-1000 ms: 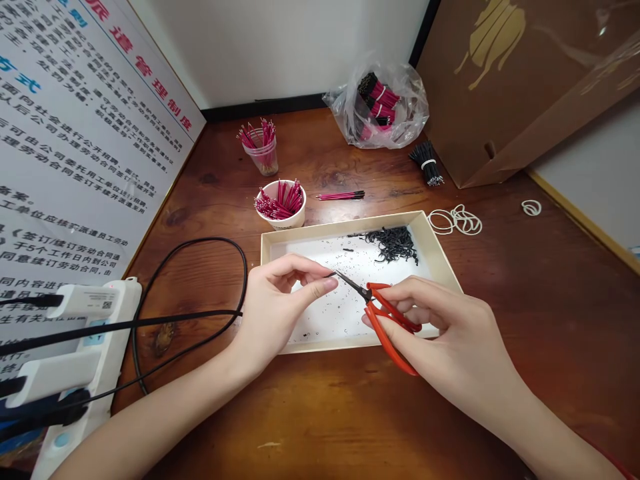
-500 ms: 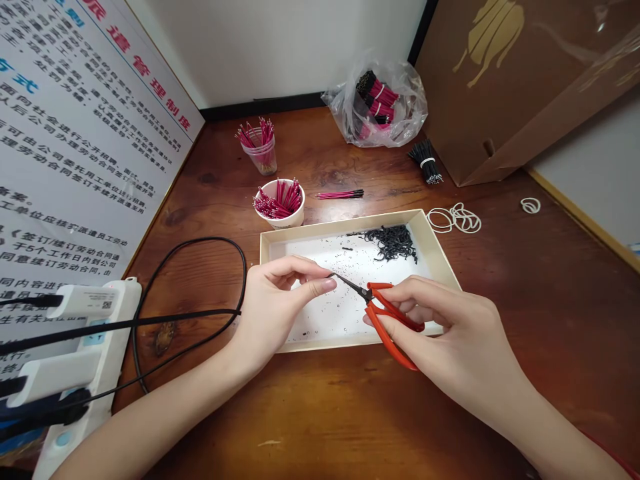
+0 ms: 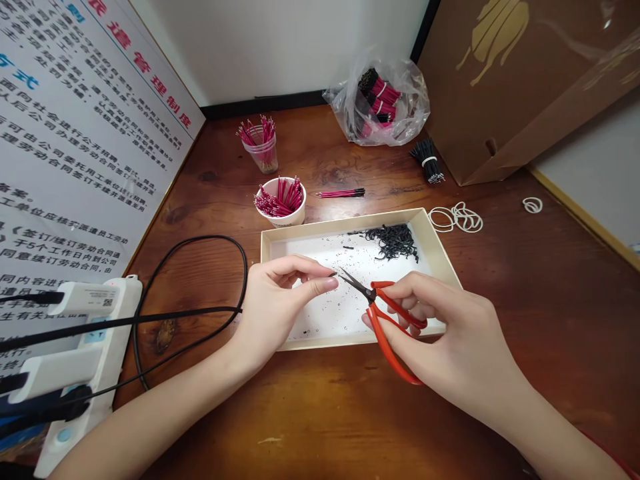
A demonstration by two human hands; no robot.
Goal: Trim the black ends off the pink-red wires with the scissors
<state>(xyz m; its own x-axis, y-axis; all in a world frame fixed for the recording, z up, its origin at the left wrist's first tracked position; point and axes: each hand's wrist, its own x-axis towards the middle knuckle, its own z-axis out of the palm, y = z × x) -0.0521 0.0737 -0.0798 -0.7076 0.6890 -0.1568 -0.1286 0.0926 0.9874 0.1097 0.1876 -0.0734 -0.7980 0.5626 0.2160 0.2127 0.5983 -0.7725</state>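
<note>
left hand (image 3: 280, 307): fingertips (image 3: 325, 283) pinched together above tray (image 3: 330, 345), any held bit too small to tell | right hand (image 3: 445, 327): curled around open scissors (image 3: 373, 297) near those fingertips | scissors: light, stiff; take hold at red handles (image 3: 383, 347)

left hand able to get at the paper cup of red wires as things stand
Probably yes. The left hand is over the tray's near-left part, and the paper cup of red wires stands just past the tray's far rim. Only that low rim lies between them; the red-handled scissors are in the right hand, off to the other side.
</note>
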